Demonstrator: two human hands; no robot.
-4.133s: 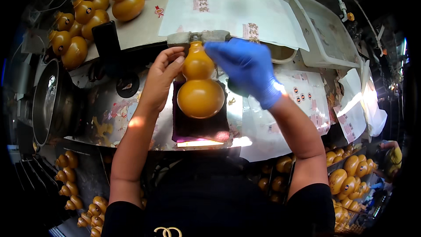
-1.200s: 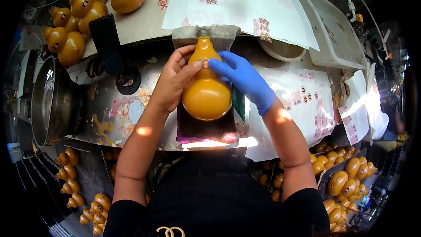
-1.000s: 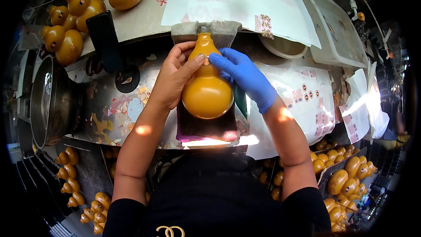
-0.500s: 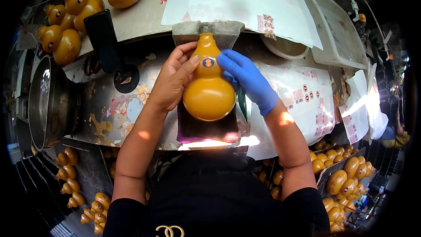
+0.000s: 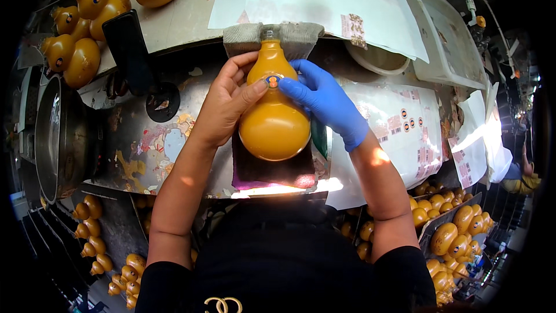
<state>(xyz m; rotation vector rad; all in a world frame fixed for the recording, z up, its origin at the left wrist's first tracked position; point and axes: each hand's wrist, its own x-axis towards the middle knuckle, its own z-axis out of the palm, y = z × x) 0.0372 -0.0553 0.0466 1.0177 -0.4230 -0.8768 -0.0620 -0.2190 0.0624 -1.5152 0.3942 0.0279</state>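
Note:
A glossy yellow-brown gourd-shaped bottle (image 5: pixel 275 130) lies in front of me, its threaded clear neck pointing away from me. The neck rests by a grey cloth pad (image 5: pixel 243 33), and the wide end lies over a dark cloth (image 5: pixel 272 173). My bare left hand (image 5: pixel 229 101) grips the bottle's upper bulb from the left, thumb on the edge of a small round blue and orange sticker (image 5: pixel 273 82). From the right, my blue-gloved right hand (image 5: pixel 327 101) holds the same bulb, its thumb at the sticker's other edge. The fingers behind the bottle are partly hidden.
Sheets of stickers (image 5: pixel 399 133) lie on the metal table at right. A phone on a stand (image 5: pixel 128 46) and a metal basin (image 5: pixel 58 136) are at left. More gourd bottles (image 5: pixel 81 61) stand back left; others fill crates (image 5: pixel 457 237) below. A white tub (image 5: pixel 449 40) sits back right.
Both thumbs have moved in onto the sticker's edges, the right one further inward and lower. The bottle stays in nearly the same place, with its sticker looking slightly flatter to view.

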